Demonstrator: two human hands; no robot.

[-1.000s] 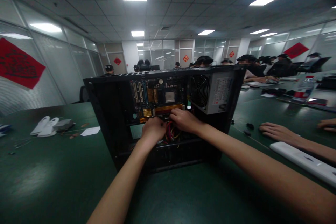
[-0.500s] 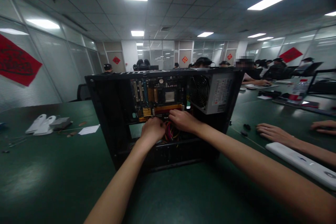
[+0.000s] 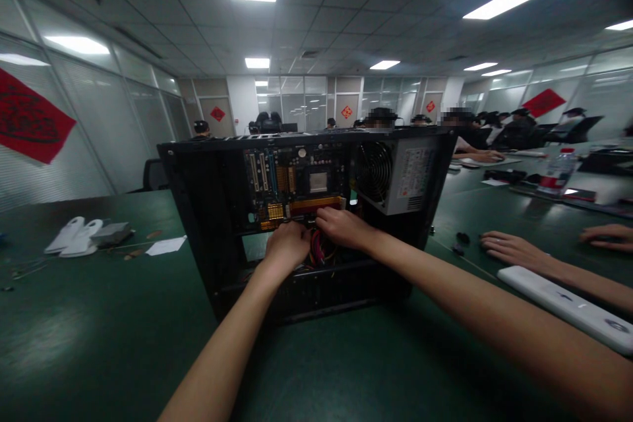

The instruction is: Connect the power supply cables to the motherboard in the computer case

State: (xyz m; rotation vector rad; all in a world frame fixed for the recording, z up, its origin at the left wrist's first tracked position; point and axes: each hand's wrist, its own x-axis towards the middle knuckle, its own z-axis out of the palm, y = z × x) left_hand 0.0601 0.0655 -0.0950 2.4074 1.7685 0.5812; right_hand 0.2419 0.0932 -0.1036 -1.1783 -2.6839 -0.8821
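Note:
A black computer case [image 3: 316,306] stands with its open side towards me. Inside it, a motherboard [image 3: 277,201] with yellow and orange slots is mounted, and a grey power supply [image 3: 406,178] with a round fan sits at upper right. My left hand [image 3: 288,245] is closed at the board's lower edge, its fingertips hidden. Close beside it, my right hand [image 3: 341,225] is closed too, just below the orange memory slots. Between and beneath both hands hangs a bundle of coloured cables [image 3: 319,248]. What either hand's fingers hold cannot be made out.
White slipper-like objects [image 3: 82,237], a grey box [image 3: 111,234] and paper [image 3: 167,246] lie on the green table [image 3: 123,330] at left. Another person's hand [image 3: 514,248], a long white object [image 3: 564,306], small black pieces [image 3: 459,244] and a bottle [image 3: 558,171] are at right.
The whole view has shifted very slightly. Both hands stay in the same place at the lower edge of the motherboard, with no clear movement.

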